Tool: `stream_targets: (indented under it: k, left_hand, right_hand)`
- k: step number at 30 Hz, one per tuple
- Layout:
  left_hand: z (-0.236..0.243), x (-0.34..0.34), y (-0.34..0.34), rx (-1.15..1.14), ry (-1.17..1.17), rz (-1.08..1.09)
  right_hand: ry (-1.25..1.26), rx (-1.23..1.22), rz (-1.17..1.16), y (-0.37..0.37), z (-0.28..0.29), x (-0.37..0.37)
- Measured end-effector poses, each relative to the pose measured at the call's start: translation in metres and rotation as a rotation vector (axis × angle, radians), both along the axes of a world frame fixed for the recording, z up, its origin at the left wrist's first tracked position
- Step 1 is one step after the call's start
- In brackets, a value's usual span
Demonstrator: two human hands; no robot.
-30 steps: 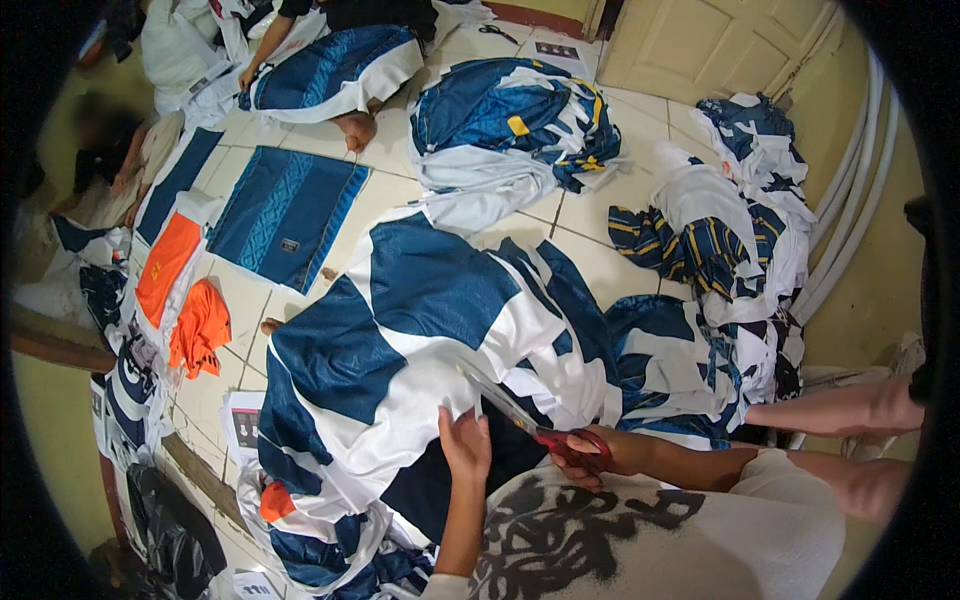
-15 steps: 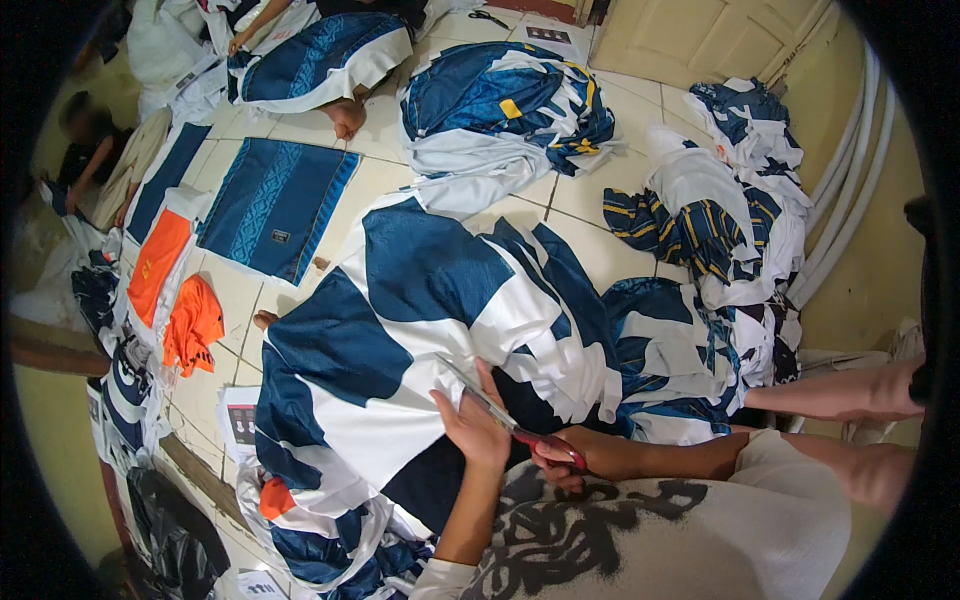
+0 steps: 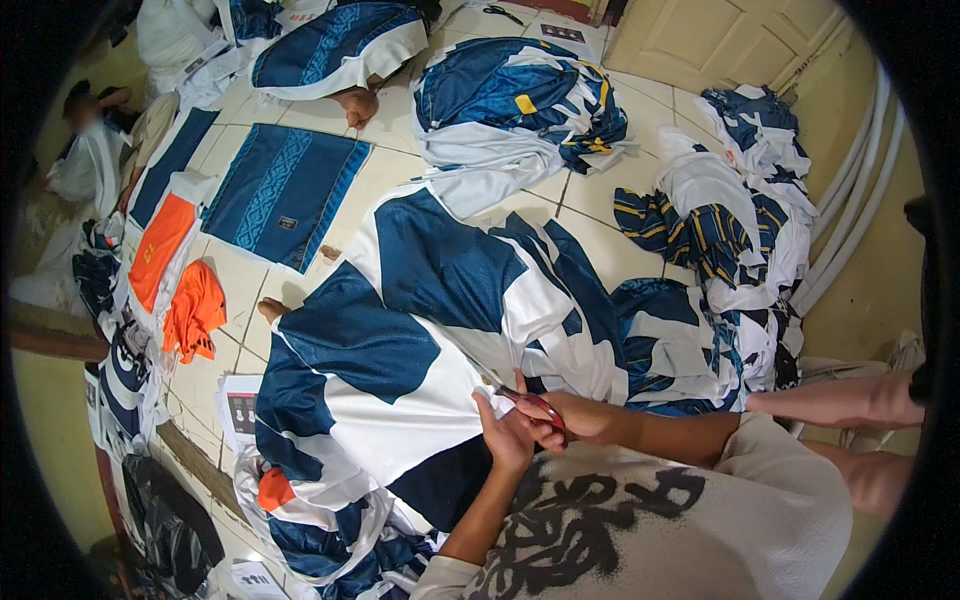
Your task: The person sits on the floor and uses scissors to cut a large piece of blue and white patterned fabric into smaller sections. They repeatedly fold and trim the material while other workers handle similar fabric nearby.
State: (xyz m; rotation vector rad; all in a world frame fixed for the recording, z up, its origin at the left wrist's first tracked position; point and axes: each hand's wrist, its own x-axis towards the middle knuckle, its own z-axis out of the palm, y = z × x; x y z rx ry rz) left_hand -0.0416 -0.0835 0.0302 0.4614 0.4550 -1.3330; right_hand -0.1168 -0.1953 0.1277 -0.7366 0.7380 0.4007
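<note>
My right hand [image 3: 553, 424] grips scissors [image 3: 540, 407] with red handles, their blades lying in white cloth. My left hand [image 3: 505, 438] pinches the white edge of a large teal-and-white patterned cloth [image 3: 445, 260] just beside the blades, close to my right hand. The cloth spreads over my lap and out across the floor, with dark navy fabric [image 3: 440, 480] below my left hand. Part of a bare foot [image 3: 272, 309] shows at its left edge.
Fabric piles [image 3: 510, 90] lie ahead and right [image 3: 750, 230]. A teal panel [image 3: 280, 195], orange pieces [image 3: 160, 250] and a black bag [image 3: 170, 515] are on the left. Co-workers [image 3: 85, 115] sit beyond; another person's leg [image 3: 830, 403] is at right. A door [image 3: 720, 35] and pipes [image 3: 860, 200] border the floor.
My left hand has moved rightward toward the scissors and closed on the cloth's edge. The scissors shifted slightly. The co-worker at far left now shows white cloth in front of them.
</note>
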Motion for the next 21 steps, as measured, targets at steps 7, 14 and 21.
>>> stream_targets:
  k: [7, 14, 21]
  left_hand:
    - [-0.009, -0.016, -0.003, -0.248, -0.359, 0.143]
    - [-0.011, -0.025, -0.007, -0.021, -0.529, 0.033]
    - [-0.009, -0.027, 0.0, 0.171, -0.566, -0.177]
  right_hand:
    - [-0.226, -0.082, 0.014, -0.03, -0.003, 0.038]
    - [-0.091, -0.13, -0.021, -0.052, 0.006, 0.077]
    - [-0.094, -0.045, -0.13, -0.068, 0.0, 0.101]
